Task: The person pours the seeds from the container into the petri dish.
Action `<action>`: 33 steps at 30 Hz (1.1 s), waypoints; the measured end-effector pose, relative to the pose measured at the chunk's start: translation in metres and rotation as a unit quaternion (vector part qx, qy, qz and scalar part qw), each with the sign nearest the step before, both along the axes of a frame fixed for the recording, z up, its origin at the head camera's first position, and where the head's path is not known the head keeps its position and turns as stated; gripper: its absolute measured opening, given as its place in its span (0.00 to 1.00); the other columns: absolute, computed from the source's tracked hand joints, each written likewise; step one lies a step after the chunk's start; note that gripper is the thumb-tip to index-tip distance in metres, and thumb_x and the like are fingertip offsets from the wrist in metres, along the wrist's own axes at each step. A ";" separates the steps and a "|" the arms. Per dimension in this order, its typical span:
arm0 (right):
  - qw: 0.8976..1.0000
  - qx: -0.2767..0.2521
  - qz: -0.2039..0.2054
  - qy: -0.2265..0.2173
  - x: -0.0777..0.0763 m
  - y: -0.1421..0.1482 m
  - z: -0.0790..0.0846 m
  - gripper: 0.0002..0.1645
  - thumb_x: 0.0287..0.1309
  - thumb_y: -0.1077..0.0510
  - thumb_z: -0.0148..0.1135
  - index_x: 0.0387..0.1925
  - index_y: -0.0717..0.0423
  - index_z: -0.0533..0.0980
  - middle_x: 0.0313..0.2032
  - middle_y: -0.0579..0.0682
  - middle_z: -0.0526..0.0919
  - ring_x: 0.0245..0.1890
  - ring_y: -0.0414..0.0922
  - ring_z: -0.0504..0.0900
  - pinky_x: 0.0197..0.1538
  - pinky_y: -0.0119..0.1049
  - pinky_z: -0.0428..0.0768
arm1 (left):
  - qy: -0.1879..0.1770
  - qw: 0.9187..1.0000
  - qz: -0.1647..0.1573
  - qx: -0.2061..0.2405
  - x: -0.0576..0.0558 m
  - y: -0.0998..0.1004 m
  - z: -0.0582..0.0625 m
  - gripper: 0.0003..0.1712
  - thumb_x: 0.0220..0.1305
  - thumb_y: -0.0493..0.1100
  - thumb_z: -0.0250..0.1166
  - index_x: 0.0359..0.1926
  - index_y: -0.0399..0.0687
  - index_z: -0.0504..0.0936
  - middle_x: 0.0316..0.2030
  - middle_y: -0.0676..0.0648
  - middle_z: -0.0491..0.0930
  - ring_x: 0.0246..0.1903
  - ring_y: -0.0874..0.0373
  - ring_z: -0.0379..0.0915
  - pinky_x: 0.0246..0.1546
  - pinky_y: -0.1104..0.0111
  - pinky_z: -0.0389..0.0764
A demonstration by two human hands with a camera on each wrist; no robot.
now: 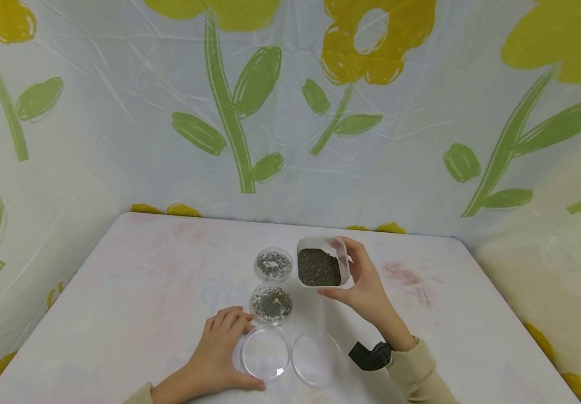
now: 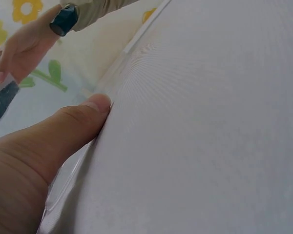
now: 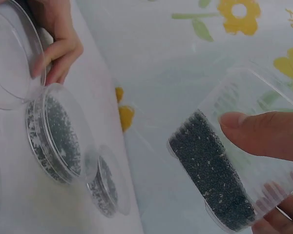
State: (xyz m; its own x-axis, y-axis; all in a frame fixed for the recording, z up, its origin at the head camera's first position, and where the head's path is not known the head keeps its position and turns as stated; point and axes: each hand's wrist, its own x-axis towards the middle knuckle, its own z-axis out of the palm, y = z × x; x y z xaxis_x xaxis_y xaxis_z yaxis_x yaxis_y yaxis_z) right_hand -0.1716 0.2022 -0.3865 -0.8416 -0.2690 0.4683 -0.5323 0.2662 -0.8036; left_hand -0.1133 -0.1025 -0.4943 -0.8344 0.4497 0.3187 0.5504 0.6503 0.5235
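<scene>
My right hand (image 1: 366,289) holds a clear square plastic tub (image 1: 318,243) up off the table, thumb on one side and fingers on the other. Small dark grains (image 3: 212,170), like tiny seeds, lie in its lower part. With thumb and fingers spread around its rim, my left hand (image 1: 220,352) grips a clear round petri dish (image 1: 266,354) that has nothing in it. Above this one stand two petri dishes, a nearer one (image 1: 252,307) and a farther one (image 1: 256,268), both with dark grains scattered over a white bottom.
A second clear round dish or lid (image 1: 317,360) lies flat just right of the gripped dish. The pale table (image 1: 134,292) has faint reddish marks. A flower-printed cloth (image 1: 159,168) hangs behind its far edge. A black wrist device (image 1: 371,356) sits on the right forearm.
</scene>
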 end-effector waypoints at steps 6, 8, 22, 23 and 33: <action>0.996 0.045 0.018 0.071 0.006 -0.013 -0.004 0.58 0.34 0.72 0.82 0.68 0.62 0.62 0.64 0.58 0.68 0.64 0.55 0.67 0.70 0.40 0.66 | 0.002 1.000 0.000 -0.002 0.000 -0.001 0.000 0.50 0.27 0.86 0.68 0.47 0.62 0.75 0.58 0.58 0.68 0.64 0.56 0.56 0.58 0.53 0.62; 0.994 0.051 0.030 0.094 0.005 -0.016 -0.006 0.56 0.34 0.71 0.82 0.67 0.65 0.62 0.64 0.60 0.69 0.64 0.55 0.67 0.70 0.43 0.65 | 0.002 1.000 0.002 -0.005 0.000 -0.001 0.000 0.50 0.26 0.86 0.68 0.48 0.62 0.75 0.58 0.59 0.68 0.64 0.57 0.56 0.58 0.53 0.61; 0.957 0.083 0.106 0.256 0.019 -0.038 0.013 0.51 0.24 0.77 0.79 0.56 0.79 0.64 0.57 0.70 0.70 0.59 0.62 0.69 0.68 0.36 0.65 | 0.028 1.000 -0.003 0.002 0.000 0.000 -0.001 0.50 0.26 0.85 0.69 0.47 0.61 0.75 0.57 0.58 0.69 0.63 0.56 0.57 0.57 0.53 0.62; 0.956 0.086 0.111 0.257 0.019 -0.039 0.013 0.50 0.26 0.76 0.79 0.57 0.79 0.64 0.57 0.70 0.70 0.60 0.62 0.69 0.68 0.36 0.64 | 0.030 1.000 -0.003 0.003 0.000 0.000 -0.001 0.50 0.27 0.85 0.69 0.47 0.61 0.75 0.57 0.57 0.70 0.63 0.55 0.57 0.57 0.53 0.62; 0.935 0.116 0.157 0.296 0.011 -0.043 -0.005 0.36 0.66 0.48 0.62 0.59 0.76 0.64 0.60 0.68 0.69 0.62 0.62 0.68 0.71 0.42 0.63 | 0.044 0.999 -0.005 0.004 0.000 -0.001 -0.003 0.49 0.27 0.85 0.69 0.47 0.60 0.75 0.57 0.57 0.70 0.63 0.54 0.58 0.56 0.55 0.62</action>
State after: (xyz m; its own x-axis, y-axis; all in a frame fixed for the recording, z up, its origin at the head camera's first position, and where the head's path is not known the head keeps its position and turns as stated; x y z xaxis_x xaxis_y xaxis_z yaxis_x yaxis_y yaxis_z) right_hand -0.1604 0.1589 -0.3918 -0.3166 -0.6113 0.7253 -0.9465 0.1529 -0.2843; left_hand -0.1131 -0.1033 -0.4973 -0.7979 0.4553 0.3950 0.6017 0.6401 0.4777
